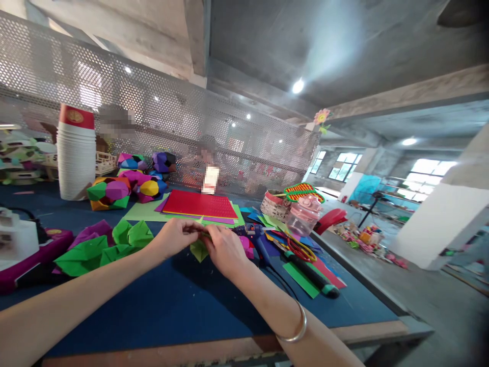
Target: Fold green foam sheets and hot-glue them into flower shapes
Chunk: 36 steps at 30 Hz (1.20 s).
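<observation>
Both hands meet over the middle of the blue table, just in front of a stack of coloured paper sheets. My left hand pinches a small piece of folded green paper from the left. From the right, my right hand grips the same piece, its fingers covering most of it. A blue hot glue gun lies close by the right hand, its cord trailing toward the front. To the left of the hands sit folded green paper pieces and a purple one.
At the left stand a tall stack of paper cups and several multicoloured paper balls. On the right lie scissors, a black-handled tool, a clear jar and a woven basket. A perforated metal screen rises behind.
</observation>
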Available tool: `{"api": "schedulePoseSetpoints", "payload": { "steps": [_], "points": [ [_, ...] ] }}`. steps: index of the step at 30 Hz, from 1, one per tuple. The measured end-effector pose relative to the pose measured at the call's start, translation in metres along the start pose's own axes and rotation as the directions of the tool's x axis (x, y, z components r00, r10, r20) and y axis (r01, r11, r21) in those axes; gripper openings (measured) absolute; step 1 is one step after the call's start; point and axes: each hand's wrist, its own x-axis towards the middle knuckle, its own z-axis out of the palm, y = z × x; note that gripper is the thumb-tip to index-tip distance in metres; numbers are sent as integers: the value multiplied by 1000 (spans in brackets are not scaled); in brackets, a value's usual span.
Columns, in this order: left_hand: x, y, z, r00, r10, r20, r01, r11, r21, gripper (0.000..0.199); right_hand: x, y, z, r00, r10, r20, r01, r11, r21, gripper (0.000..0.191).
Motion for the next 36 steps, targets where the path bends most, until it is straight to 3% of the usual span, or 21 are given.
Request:
{"api": "schedulePoseSetpoints", "payload": {
  "steps": [4,7,10,15,17,22,25,27,36],
  "points": [
    [-3,6,1,985,-168,22,169,984,-58,34,0,1,1,1000,-15,-2,15,1000,-15,21],
    [-6,8,2,981,-195,16,196,977,-90,31,0,0,0,999,-39,-20,39,999,-17,23],
    [-6,7,2,986,-169,5,168,984,-65,28,1,0,-1,998,-43,-40,42,999,-10,26],
    [-5,3,1,1000,5,16,-8,988,157,26,2,2,-5,998,21,-60,-15,994,110,22],
    [-5,3,1,1000,16,14,-18,985,173,25,3,2,-6,998,39,-51,-31,988,154,21],
    [-10,15,2,986,-156,56,159,987,-40,23,3,3,-7,996,72,-44,-62,979,194,18],
    [-14,26,-1,947,-265,182,300,932,-202,24,3,4,-6,995,76,-61,-65,984,165,19],
    [-15,30,-3,921,-273,279,351,893,-283,27,3,4,-6,995,68,-74,-56,987,154,20],
    [-15,27,-1,918,-308,250,367,898,-243,33,2,4,-6,995,54,-89,-42,991,130,21]
  ]
}}
